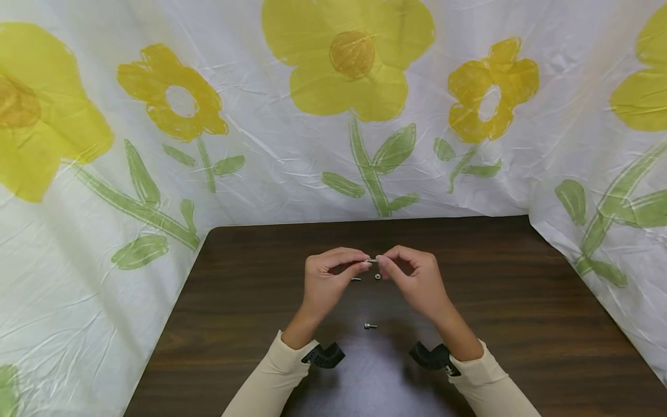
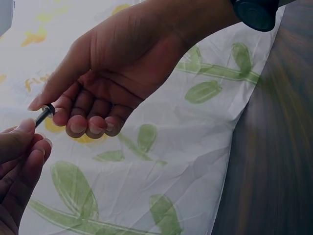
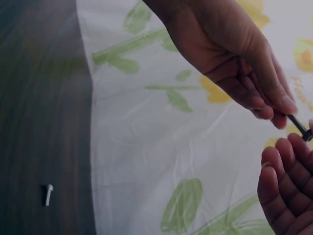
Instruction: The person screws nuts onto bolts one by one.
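A small metal bolt spans the gap between both hands, held above the table. My left hand pinches its wider dark end, which looks like the head, between thumb and index finger; the left wrist view shows this bolt at a slant. The other end of the shank is pinched by my right hand, whose fingertips hide the tip. Both hands show again in the right wrist view, where the right thumb lies along the shank. Below the hands, a small nut lies on the table.
A second bolt lies nearer on the dark wooden table. Another small bolt-like piece shows just under the left fingers. A white curtain with printed yellow flowers surrounds the table's back and sides. Black devices sit on both wrists.
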`<state>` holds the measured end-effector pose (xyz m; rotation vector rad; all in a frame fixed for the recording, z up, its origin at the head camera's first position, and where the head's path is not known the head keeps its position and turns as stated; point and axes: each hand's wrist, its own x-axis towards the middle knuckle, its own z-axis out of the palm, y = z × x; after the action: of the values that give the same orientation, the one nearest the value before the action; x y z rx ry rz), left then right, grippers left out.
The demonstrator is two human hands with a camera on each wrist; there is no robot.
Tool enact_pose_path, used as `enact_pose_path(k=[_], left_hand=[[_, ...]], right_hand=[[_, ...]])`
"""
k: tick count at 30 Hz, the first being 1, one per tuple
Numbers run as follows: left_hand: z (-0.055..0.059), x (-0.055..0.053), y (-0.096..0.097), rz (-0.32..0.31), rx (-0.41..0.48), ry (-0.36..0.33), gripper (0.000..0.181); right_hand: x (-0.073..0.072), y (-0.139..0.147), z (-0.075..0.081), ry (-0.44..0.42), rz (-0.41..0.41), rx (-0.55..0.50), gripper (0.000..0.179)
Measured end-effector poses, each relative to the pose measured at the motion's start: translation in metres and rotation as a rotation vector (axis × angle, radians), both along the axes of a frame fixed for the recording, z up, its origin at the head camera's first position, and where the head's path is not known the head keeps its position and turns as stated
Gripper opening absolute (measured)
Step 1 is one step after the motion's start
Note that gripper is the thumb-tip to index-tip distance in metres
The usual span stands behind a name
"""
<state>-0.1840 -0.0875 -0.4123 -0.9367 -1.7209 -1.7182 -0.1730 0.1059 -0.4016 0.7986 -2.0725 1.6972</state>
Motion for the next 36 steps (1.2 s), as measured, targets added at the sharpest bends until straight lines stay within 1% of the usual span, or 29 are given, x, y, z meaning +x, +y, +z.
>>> enact_pose_path(k=[4,8,11,14,17,20,23,26,28,30,33,34,35,36], left_hand=[[-0.001,0.000,0.001,-0.007,-0.006,0.027,0.014],[-0.001,0.001,0.003,-0.004,-0.019,0.055,0.015],[-0.001,0.002,0.004,-0.011,-0.024,0.070,0.016],[-0.002,0.002,0.006,-0.021,-0.026,0.075,0.018],[-0.004,0.003,0.007,-0.025,-0.032,0.072,0.019],[-0.006,0.003,0.009,-0.023,-0.034,0.068,0.020],[-0.005,0.004,0.010,-0.024,-0.028,0.065,0.020],[-0.004,0.005,0.009,-0.020,-0.018,0.057,0.020],[-0.003,0.005,0.008,-0.013,-0.007,0.049,0.019],[-0.002,0.004,0.006,0.000,0.005,0.040,0.017],[-0.002,0.003,0.003,0.013,0.025,0.026,0.014],[-0.002,0.003,0.002,0.018,0.030,0.023,0.014],[-0.002,0.002,0.002,0.018,0.036,0.019,0.014],[-0.002,0.002,0.001,0.017,0.041,0.015,0.014]], right_hand=[[0.009,-0.007,0.011,-0.019,-0.046,-0.005,0.027],[0.018,-0.013,0.021,0.003,-0.096,-0.014,0.037],[0.020,-0.015,0.022,-0.001,-0.101,-0.034,0.045],[0.022,-0.015,0.023,-0.047,-0.077,-0.057,0.053],[0.021,-0.014,0.021,-0.111,-0.072,-0.064,0.060],[0.016,-0.012,0.012,-0.159,-0.080,-0.065,0.065],[0.010,-0.009,0.003,-0.183,-0.082,-0.063,0.066],[0.007,-0.007,0.000,-0.175,-0.071,-0.059,0.065],[0.005,-0.004,-0.001,-0.154,-0.060,-0.069,0.060],[0.002,-0.001,-0.001,-0.116,-0.047,-0.080,0.049],[-0.001,0.005,-0.001,-0.048,-0.010,-0.103,0.023],[-0.002,0.007,-0.001,-0.025,0.007,-0.104,0.017],[-0.002,0.009,0.000,-0.007,0.026,-0.104,0.017],[-0.002,0.011,0.000,0.012,0.038,-0.098,0.023]])
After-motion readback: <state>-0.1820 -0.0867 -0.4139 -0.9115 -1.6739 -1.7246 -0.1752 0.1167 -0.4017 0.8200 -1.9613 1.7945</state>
